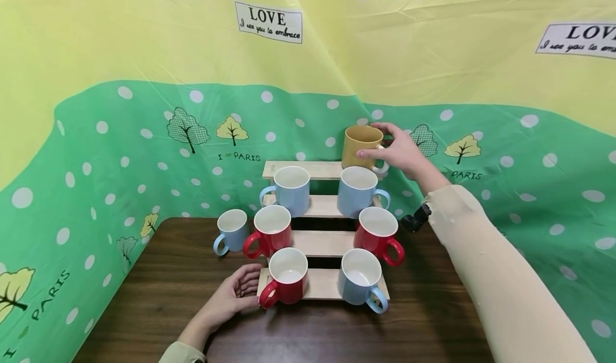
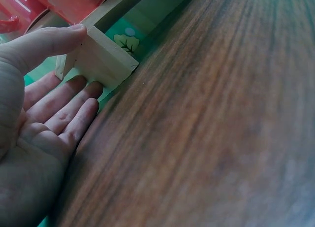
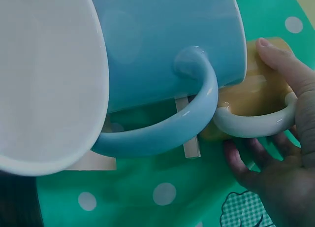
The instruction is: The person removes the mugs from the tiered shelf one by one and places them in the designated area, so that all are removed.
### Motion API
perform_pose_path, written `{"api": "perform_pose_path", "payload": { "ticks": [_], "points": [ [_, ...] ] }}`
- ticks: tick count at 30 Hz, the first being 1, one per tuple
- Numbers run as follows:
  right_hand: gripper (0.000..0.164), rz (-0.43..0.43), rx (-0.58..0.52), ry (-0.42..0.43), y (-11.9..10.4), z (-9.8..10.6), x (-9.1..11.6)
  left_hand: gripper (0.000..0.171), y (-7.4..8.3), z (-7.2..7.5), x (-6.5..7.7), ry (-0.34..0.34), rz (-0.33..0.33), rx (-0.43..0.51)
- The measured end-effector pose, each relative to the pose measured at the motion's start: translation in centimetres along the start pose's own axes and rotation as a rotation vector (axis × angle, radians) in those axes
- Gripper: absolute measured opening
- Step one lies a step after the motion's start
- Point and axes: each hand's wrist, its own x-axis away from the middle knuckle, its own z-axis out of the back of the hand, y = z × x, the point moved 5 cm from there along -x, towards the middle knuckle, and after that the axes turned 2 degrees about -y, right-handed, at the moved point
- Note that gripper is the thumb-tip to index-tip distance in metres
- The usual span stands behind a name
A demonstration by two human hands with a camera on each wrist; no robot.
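Mug (image 1: 354, 146) in yellow at the top shelf (image 1: 303, 169), pinched by your right hand (image 1: 403, 152); your left hand (image 1: 230, 300) grips the rack (image 1: 322, 242) low down, likely to steady it.

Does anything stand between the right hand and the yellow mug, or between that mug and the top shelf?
Nothing visible does: the right hand grips the yellow mug at the right end of the top shelf. The right blue mug one shelf lower only overlaps its base in the head view.

yellow mug (image 1: 351, 150), white handle (image 3: 256, 126), dotted cloth (image 1: 284, 146)
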Motion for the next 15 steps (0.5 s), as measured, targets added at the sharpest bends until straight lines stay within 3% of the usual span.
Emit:
{"api": "perform_pose_path", "payload": {
  "ticks": [15],
  "points": [
    [0.099, 0.003, 0.044, 0.062, -0.21, 0.35, 0.04, 0.074, 0.3, -0.11, 0.07, 0.004, 0.009, -0.014]
  ]
}}
